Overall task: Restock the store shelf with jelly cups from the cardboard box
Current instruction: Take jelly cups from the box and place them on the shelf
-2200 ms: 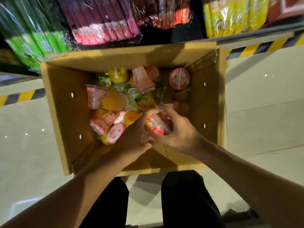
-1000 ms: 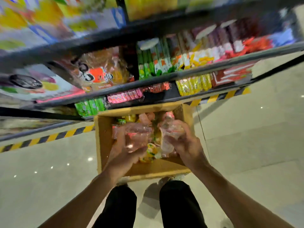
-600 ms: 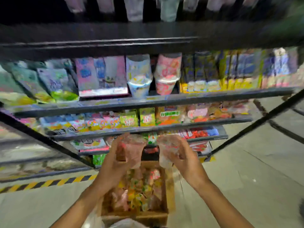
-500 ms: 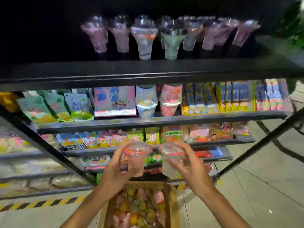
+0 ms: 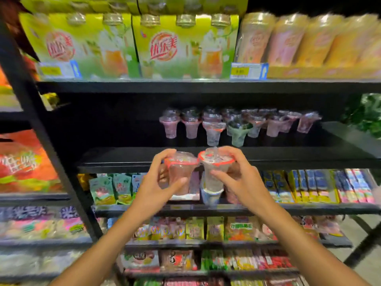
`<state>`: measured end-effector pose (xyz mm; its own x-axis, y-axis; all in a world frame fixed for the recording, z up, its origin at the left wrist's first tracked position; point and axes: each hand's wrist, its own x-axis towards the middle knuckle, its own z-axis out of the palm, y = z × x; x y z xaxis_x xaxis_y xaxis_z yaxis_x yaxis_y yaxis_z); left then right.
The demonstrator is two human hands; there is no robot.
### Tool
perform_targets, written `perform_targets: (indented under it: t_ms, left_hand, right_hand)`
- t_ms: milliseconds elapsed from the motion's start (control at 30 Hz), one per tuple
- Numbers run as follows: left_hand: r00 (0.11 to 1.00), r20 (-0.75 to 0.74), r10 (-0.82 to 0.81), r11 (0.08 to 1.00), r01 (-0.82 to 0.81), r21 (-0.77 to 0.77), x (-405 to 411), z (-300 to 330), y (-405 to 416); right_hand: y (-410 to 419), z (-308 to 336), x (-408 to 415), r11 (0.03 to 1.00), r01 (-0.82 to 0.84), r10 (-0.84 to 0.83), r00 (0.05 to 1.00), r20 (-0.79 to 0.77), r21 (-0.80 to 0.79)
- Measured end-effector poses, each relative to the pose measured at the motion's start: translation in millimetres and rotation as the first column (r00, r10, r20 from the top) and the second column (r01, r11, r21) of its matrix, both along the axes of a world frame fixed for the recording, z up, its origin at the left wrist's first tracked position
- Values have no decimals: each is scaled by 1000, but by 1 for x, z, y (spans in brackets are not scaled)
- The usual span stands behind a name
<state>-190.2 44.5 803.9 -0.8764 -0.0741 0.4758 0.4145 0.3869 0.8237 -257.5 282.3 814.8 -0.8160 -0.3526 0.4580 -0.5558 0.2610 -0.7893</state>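
My left hand (image 5: 153, 189) grips a pinkish jelly cup (image 5: 180, 170) with a red-rimmed clear lid. My right hand (image 5: 239, 182) grips a clear jelly cup (image 5: 214, 172) of the same kind. Both cups are upright and side by side, held just in front of and slightly below the front edge of a black shelf (image 5: 123, 159). A row of several jelly cups (image 5: 237, 126) stands farther back on that shelf, to the right of centre. The cardboard box is out of view.
Above the jelly shelf stand green drink multipacks (image 5: 132, 46) and wrapped cup packs (image 5: 299, 40). Lower shelves (image 5: 309, 207) hold snack packets. A black upright post (image 5: 41, 120) runs down the left. The left part of the jelly shelf is dark and bare.
Both hands lifted a jelly cup each out of the box and raised them to the level of the jelly shelf. My view tilted up from the box to the shelves.
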Motion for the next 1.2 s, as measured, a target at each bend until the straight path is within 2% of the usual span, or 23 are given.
perform_targets:
  t_ms: [300, 467, 633, 867, 1033, 1200]
  left_hand:
    - [998, -65, 26, 998, -30, -52, -74, 28, -74]
    - [997, -54, 50, 998, -51, -32, -119, 17, -93]
    - [998, -27, 61, 998, -61, -2, -145, 1, -95]
    - [989, -64, 132, 967, -142, -211, -152, -5, -102]
    - [978, -60, 198, 948, -207, -242, -162, -4, -99]
    - [963, -17, 268, 922, -261, -287, -179, -2, -96]
  right_hand:
    - [-79, 11, -59, 991, 132, -133, 988, -81, -25]
    - [-106, 1, -88, 982, 183, -185, 980, -69, -35]
    - [-115, -11, -112, 975, 220, -218, 975, -47, 31]
    - [-110, -22, -116, 955, 275, -263, 959, -108, 114]
    - [-115, -23, -127, 938, 332, -323, 941, -102, 98]
    - [-121, -14, -141, 898, 375, -356, 927, -118, 232]
